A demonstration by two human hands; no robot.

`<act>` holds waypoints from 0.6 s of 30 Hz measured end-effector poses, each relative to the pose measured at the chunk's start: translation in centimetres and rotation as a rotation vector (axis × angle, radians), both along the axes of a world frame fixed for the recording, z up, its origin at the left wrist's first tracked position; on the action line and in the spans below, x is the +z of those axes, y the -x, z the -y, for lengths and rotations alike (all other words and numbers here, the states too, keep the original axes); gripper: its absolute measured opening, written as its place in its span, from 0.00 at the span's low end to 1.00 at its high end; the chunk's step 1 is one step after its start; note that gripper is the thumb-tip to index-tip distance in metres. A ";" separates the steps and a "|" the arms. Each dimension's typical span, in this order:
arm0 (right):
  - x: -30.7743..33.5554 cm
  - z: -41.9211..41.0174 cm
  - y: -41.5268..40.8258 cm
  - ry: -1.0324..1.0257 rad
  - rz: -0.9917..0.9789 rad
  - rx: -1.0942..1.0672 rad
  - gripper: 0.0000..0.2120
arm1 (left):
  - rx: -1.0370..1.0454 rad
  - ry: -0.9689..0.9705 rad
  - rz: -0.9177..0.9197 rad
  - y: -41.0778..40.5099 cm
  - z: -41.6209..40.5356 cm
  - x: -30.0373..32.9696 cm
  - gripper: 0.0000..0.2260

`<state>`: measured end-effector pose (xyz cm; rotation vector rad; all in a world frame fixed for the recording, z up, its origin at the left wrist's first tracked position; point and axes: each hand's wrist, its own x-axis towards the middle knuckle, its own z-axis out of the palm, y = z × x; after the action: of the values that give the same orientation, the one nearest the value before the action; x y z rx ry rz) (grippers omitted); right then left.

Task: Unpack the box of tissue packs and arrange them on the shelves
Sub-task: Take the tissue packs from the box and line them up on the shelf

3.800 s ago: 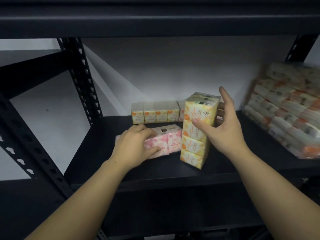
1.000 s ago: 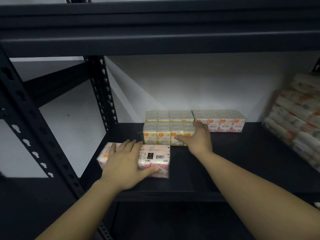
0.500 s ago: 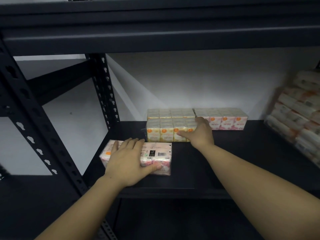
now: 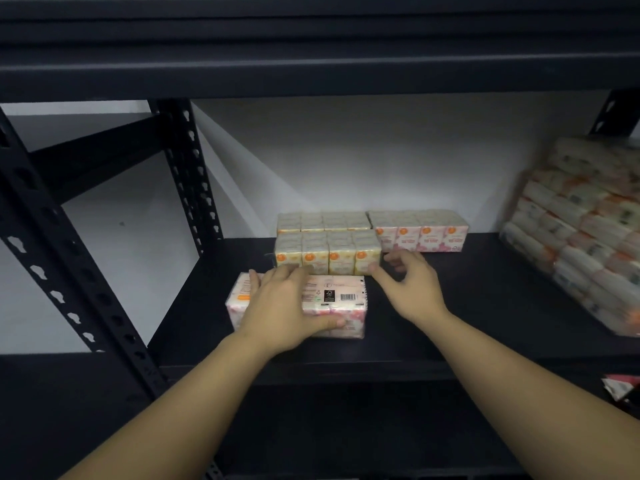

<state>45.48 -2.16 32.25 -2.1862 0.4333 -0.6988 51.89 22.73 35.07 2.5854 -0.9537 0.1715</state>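
A pink tissue pack [image 4: 341,301] lies flat near the front of the black shelf [image 4: 467,306], barcode side up. My left hand [image 4: 284,306] lies on top of it, fingers spread over the far edge and thumb against its front side. Behind it stands a yellow pack [image 4: 329,252], with another yellow pack [image 4: 323,221] and a pink pack [image 4: 420,230] in a row at the wall. My right hand [image 4: 408,289] hovers just right of the front yellow pack, fingers loosely bent, holding nothing.
A large plastic-wrapped bundle of tissue packs [image 4: 581,230] fills the shelf's right end. Black perforated uprights [image 4: 187,174] stand at the left, and another shelf board [image 4: 311,57] runs close overhead. Something red and white [image 4: 620,388] shows at the right edge below the shelf.
My right hand has come off the front yellow pack and drawn back toward me. My left hand stays on the pink pack.
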 end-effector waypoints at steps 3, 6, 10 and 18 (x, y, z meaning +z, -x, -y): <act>0.4 0.0 1.1 -0.068 -0.026 0.097 0.16 | -0.027 0.106 -0.054 -0.4 -1.1 1.0 0.46; 0.8 -0.8 1.9 -0.091 -0.092 0.208 0.15 | 0.090 0.158 -0.055 -1.5 -3.8 1.4 0.40; 0.6 -2.0 2.7 -0.176 -0.109 0.319 0.20 | 0.235 0.220 -0.178 -2.9 -7.4 0.7 0.37; 0.1 -2.6 3.1 -0.172 -0.105 0.354 0.33 | 0.230 0.415 -0.479 -2.0 -8.5 -2.0 0.25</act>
<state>42.37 0.45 32.32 -2.0677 0.1447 -0.3419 53.90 31.24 33.06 2.1920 -0.3966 -0.1695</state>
